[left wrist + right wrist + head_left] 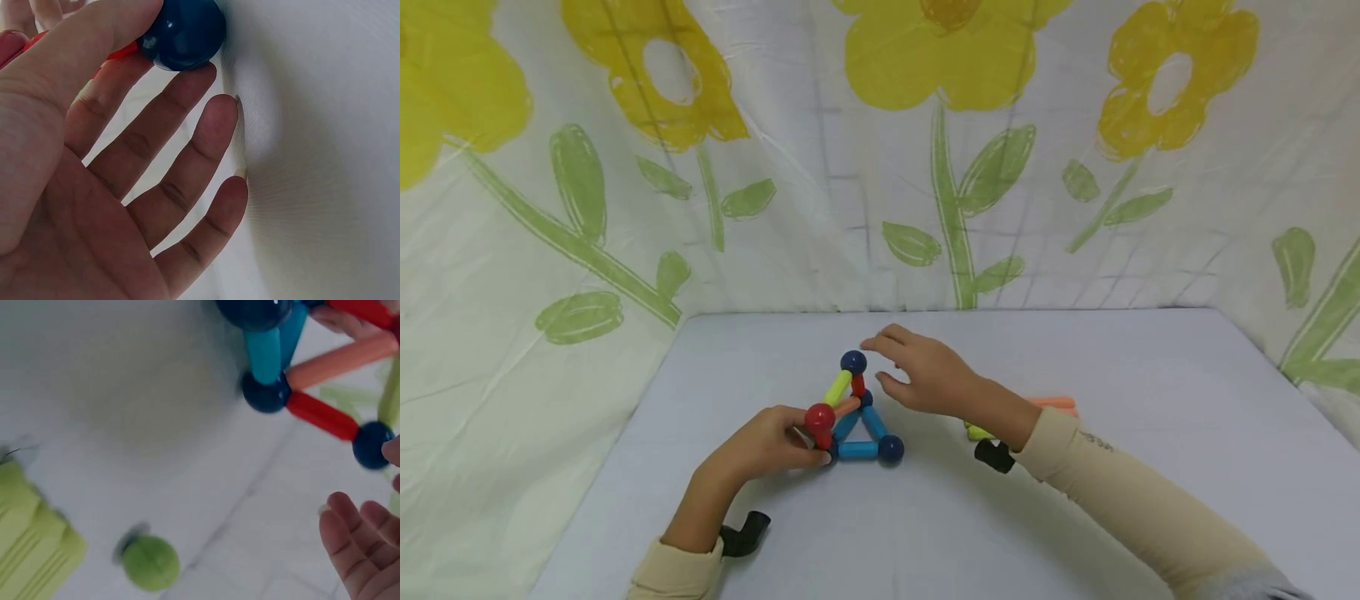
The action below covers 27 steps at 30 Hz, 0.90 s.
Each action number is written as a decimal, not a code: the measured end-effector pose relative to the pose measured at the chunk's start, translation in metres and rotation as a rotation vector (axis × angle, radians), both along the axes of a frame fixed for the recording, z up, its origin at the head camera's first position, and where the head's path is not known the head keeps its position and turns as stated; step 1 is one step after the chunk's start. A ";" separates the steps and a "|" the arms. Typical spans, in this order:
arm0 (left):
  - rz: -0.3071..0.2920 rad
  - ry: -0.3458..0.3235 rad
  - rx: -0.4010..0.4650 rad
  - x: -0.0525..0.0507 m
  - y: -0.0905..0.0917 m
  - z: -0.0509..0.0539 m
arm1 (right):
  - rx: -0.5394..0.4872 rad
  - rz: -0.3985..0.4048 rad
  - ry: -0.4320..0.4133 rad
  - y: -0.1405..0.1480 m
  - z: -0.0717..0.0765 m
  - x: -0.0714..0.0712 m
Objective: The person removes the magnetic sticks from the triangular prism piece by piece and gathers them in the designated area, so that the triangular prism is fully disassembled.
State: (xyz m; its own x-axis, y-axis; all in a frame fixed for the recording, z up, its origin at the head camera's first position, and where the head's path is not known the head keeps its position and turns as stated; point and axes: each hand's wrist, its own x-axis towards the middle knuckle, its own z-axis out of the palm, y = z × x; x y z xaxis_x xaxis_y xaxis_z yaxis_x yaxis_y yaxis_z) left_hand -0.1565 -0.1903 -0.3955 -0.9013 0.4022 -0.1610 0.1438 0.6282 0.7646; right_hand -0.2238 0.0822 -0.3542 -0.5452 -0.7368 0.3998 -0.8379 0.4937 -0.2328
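Observation:
A model of rods and balls stands on the table, its blue rods forming a flat triangle between dark blue balls. Red rods rise from two corners to a red ball and a raised dark blue ball; a yellow-green rod joins these two. An orange rod slants between the red ball and the rear corner. My left hand pinches the lower left corner ball with thumb and fingers. My right hand, fingers loosely spread, is beside the raised ball, a fingertip at its edge in the right wrist view.
Orange rods and yellow-green rods lie right of the model, partly behind my right forearm in the head view. A green ball lies near them. A flowered curtain hangs behind the table's back edge.

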 end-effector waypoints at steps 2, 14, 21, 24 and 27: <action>-0.006 0.006 0.003 0.000 0.000 -0.001 | 0.021 0.042 -0.038 -0.013 -0.001 -0.001; -0.006 0.010 0.010 0.000 -0.001 -0.001 | -0.017 0.153 -0.183 -0.034 0.001 -0.010; -0.042 0.045 0.033 -0.001 -0.003 -0.004 | -0.100 0.051 -0.367 -0.031 -0.004 -0.015; -0.058 0.064 0.032 -0.001 -0.003 -0.004 | -0.211 0.019 -0.476 -0.030 -0.005 -0.018; -0.053 0.063 0.031 -0.002 -0.003 -0.004 | -0.295 0.013 -0.539 -0.025 -0.003 -0.023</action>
State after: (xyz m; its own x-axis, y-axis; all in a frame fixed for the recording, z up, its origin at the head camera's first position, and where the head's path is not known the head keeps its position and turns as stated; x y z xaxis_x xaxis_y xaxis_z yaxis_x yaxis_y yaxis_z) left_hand -0.1584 -0.1932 -0.3995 -0.8863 0.4539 -0.0915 0.2250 0.5949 0.7717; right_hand -0.2469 0.0573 -0.3569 -0.7192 -0.6451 0.2580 -0.5695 0.3347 -0.7507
